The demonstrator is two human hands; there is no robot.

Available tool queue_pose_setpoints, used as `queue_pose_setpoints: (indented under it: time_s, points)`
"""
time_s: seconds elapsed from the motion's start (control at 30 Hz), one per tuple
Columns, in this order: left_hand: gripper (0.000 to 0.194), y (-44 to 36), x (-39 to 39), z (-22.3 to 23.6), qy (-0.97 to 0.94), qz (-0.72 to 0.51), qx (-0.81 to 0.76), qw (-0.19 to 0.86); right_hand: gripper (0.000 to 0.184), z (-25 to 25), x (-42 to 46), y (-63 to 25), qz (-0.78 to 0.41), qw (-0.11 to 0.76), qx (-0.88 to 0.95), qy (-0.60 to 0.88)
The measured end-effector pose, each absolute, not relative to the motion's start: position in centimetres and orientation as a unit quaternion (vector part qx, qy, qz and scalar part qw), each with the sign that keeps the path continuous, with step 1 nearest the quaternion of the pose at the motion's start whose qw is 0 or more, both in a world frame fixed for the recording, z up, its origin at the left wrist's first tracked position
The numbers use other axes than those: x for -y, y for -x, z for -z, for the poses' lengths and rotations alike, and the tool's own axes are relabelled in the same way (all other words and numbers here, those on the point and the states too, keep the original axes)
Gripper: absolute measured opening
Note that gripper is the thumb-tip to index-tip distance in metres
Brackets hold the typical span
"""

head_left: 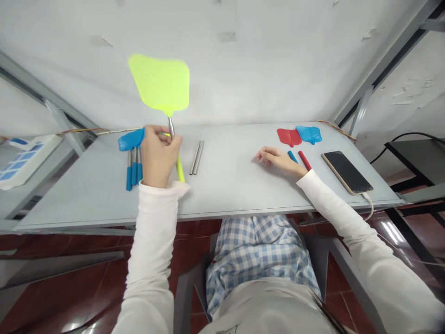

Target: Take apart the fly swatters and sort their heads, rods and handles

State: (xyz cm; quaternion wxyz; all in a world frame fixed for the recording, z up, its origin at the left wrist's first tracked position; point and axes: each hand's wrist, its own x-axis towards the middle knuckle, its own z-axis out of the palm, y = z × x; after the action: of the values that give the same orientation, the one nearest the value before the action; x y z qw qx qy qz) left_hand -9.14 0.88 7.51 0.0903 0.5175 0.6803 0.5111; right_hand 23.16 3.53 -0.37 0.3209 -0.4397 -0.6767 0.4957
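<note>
My left hand point(160, 155) is closed around the metal rod of a yellow-green fly swatter point(162, 83), whose head stands up in front of the wall. A yellow-green handle point(180, 170) shows below the fingers; the hand hides how it joins the rod. Left of that hand lie blue fly swatters point(131, 139) with metal rods and blue handles, partly covered. Two bare metal rods point(196, 157) lie to its right. My right hand point(276, 159) rests on the table with loosely bent fingers, holding nothing, beside a blue handle point(292, 157) and a red handle point(305, 160).
Behind the right hand lie a red swatter head point(289, 137) and a blue swatter head point(309, 134). A phone point(347, 171) with a charging cable is at the grey table's point(229, 195) right end. A power strip point(29, 160) sits far left. Metal frame posts flank the table.
</note>
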Motion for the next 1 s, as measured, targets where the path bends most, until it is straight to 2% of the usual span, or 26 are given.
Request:
queue_pose_setpoints:
  time_s: [0.13,0.2,0.3,0.43,0.5,0.57,0.67,0.73,1.0]
  points:
    - [0.023,3.7,-2.0,-8.3,-0.452,-0.684,-0.52,0.242,0.038,-0.6,-1.7,-21.2,-0.528,0.339,0.671,0.395]
    - [0.022,0.3,-2.6,-7.4,-0.425,-0.714,-0.458,0.317,0.043,-1.1,-0.9,-20.0,-0.548,0.356,0.659,0.371]
    - [0.018,-3.9,-3.2,-5.5,-0.397,-0.713,-0.396,0.421,0.046,-1.6,-0.4,-18.8,-0.555,0.377,0.638,0.378]
    - [0.016,-6.4,-3.6,-4.4,-0.334,-0.71,-0.351,0.511,0.05,-1.6,-0.6,-18.5,-0.562,0.366,0.632,0.388]
    - [0.015,-6.4,-4.3,-4.6,-0.307,-0.684,-0.349,0.562,0.045,-1.3,-0.7,-18.5,-0.532,0.348,0.66,0.401]
    - [0.023,-5.8,-5.2,-5.0,-0.297,-0.645,-0.36,0.606,0.037,-0.8,-0.6,-18.3,-0.461,0.341,0.7,0.426]
    - [0.036,-4.6,-6.7,-5.2,-0.318,-0.593,-0.383,0.633,0.025,-0.1,0.0,-17.6,-0.344,0.335,0.74,0.472]
    - [0.043,-4.2,-7.5,-4.9,-0.336,-0.573,-0.395,0.634,0.021,0.2,0.4,-17.0,-0.316,0.324,0.74,0.497]
    - [0.055,-4.1,-10.0,-4.5,-0.345,-0.558,-0.448,0.607,0.037,0.2,2.9,-15.2,-0.441,0.362,0.653,0.498]
